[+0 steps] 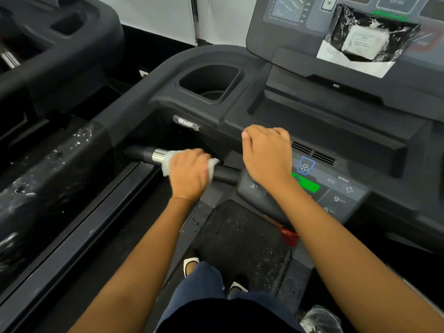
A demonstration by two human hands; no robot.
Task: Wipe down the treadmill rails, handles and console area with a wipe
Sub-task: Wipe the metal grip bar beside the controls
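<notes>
Left hand: our left hand [189, 173] is clamped on the white wipe [167, 164], pressing it round the handle bar [225, 175] that juts from the left edge of the keypad [341, 193].
Wipe: it is bunched under our palm and touches the chrome band [158, 156] on the bar.
Right hand: our right hand [268, 157] rests with its fingers curled at the keypad's upper left corner. We cannot tell whether it clasps that edge.
Stage: we judge the bar is under way. The console screen [286, 10] and the film-wrapped side rail [48, 164] look untouched.
Risk, keys: our right wrist lies just beside the green button [307, 185], and leaning on it could start the belt under our feet.
Risk, wipe: being bunched, it may skip the bar's underside or slip off.
Risk, film: the rail's loose wrap could snag the wipe.
</notes>
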